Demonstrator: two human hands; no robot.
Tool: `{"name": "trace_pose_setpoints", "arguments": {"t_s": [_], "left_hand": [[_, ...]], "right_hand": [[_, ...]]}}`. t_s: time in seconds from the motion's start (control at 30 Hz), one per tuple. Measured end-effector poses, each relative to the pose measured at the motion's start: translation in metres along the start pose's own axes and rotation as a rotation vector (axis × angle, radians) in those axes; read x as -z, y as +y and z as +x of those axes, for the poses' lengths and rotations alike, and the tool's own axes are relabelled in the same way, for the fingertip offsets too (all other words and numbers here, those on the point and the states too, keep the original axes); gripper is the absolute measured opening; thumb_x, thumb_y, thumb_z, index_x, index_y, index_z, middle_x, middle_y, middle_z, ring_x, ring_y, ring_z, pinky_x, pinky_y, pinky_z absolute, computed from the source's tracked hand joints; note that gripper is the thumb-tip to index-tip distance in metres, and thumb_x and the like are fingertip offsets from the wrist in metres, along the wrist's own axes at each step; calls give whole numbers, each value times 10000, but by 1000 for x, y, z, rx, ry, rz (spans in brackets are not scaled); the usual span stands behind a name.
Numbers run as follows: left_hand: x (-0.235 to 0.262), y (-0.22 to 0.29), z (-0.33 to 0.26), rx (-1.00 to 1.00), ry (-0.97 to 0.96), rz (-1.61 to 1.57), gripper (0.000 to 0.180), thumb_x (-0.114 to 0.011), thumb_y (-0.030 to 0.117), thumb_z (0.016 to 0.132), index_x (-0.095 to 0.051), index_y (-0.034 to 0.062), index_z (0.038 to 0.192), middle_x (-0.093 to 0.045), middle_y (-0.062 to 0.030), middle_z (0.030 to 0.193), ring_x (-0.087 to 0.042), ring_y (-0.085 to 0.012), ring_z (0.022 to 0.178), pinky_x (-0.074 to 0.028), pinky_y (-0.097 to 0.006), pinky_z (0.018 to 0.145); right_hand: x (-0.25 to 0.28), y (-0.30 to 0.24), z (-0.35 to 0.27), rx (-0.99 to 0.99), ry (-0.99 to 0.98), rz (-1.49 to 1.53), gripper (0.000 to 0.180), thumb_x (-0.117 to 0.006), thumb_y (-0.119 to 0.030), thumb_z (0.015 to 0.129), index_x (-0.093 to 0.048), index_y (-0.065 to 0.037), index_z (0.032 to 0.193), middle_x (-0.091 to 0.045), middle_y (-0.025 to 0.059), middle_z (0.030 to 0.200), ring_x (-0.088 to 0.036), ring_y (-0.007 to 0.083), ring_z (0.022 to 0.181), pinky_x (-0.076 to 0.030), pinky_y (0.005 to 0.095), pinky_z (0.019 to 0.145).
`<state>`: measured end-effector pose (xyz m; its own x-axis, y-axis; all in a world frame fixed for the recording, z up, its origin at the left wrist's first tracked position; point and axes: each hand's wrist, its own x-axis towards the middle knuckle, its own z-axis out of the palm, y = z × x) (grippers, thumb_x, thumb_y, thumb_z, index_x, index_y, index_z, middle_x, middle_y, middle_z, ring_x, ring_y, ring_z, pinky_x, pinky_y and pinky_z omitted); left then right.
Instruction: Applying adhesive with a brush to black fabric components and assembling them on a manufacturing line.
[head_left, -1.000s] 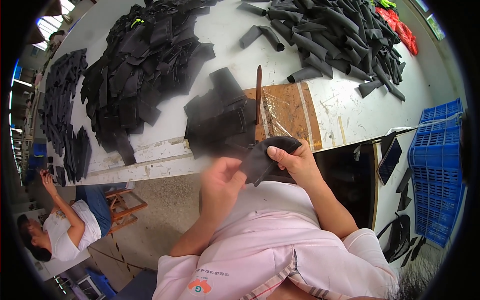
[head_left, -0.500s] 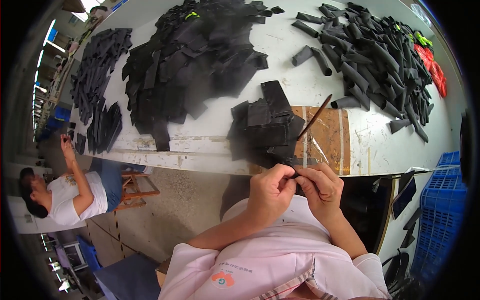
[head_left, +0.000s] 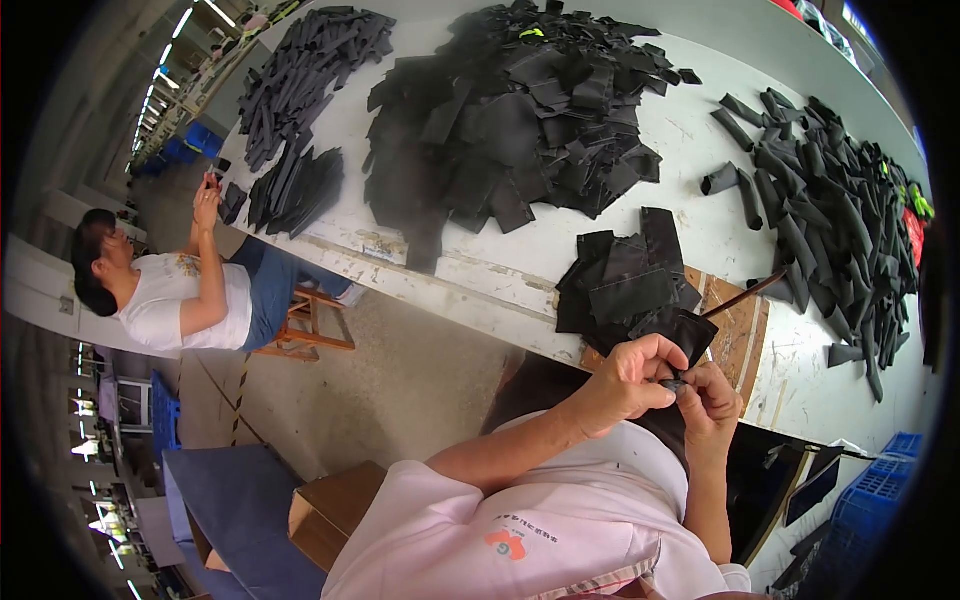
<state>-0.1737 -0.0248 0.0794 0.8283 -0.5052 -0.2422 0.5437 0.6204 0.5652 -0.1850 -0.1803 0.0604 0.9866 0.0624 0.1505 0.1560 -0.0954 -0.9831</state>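
Note:
My left hand (head_left: 632,382) and my right hand (head_left: 712,408) meet at the near edge of the table, fingertips pinched together. Between them is a small dark piece of fabric (head_left: 673,384), mostly covered by the fingers. Just beyond, a small pile of flat black fabric pieces (head_left: 630,285) lies partly over a brown board (head_left: 738,322). One black piece (head_left: 690,330) at the pile's near side reaches down to my fingers; whether it joins the held piece I cannot tell. A thin dark pointed stick (head_left: 745,294) slants out from the pile's right side.
A large heap of black fabric pieces (head_left: 500,130) covers the table's middle. Rolled black fabric tubes (head_left: 800,190) are heaped at right, narrow dark strips (head_left: 300,70) at far left. A seated co-worker (head_left: 190,290) is at left. Blue crates (head_left: 875,495) stand at lower right.
The whole view has turned to the left, so the table and heaps appear farther right. My hands remain pinched together, with the fingers slightly shifted. The co-worker's head and hands have moved a little.

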Motion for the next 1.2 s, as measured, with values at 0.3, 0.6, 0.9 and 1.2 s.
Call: {"name": "trace_pose_setpoints", "arguments": {"t_s": [0.3, 0.6, 0.9, 1.2], "left_hand": [[1, -26, 9, -718, 465, 917, 206, -503, -76, 671, -533, -18, 867, -560, -45, 715, -441, -3, 479, -345, -184, 413], [-4, -2, -13, 181, -364, -191, 386, -503, -88, 703, -474, -31, 1084, -508, -7, 728, -459, -19, 572, -349, -173, 479], [-29, -20, -8, -773, 244, 953, 272, -576, -111, 680, -605, 30, 911, -593, -86, 801, -585, -175, 665, -462, -241, 589], [-27, -18, -1, -874, 351, 996, 197, -562, -91, 736, -590, 36, 884, -543, -103, 829, -559, -194, 708, -445, -239, 638]], "right_hand": [[-8, -4, 2, -465, -151, 755, 173, -617, -180, 798, -521, -39, 772, -485, -4, 692, -401, 67, 536, -307, 179, 459], [7, -5, -8, -303, -148, 704, 259, -694, -232, 727, -506, -54, 706, -468, 4, 778, -455, 102, 720, -366, 205, 668], [11, -15, 2, 33, 1, 301, 263, -640, -222, 776, -493, -28, 677, -484, 42, 810, -414, 93, 712, -311, 215, 637], [9, -40, 11, 155, -49, -108, 123, -609, -80, 761, -516, -15, 712, -543, 102, 743, -531, 212, 679, -415, 275, 582]]}}
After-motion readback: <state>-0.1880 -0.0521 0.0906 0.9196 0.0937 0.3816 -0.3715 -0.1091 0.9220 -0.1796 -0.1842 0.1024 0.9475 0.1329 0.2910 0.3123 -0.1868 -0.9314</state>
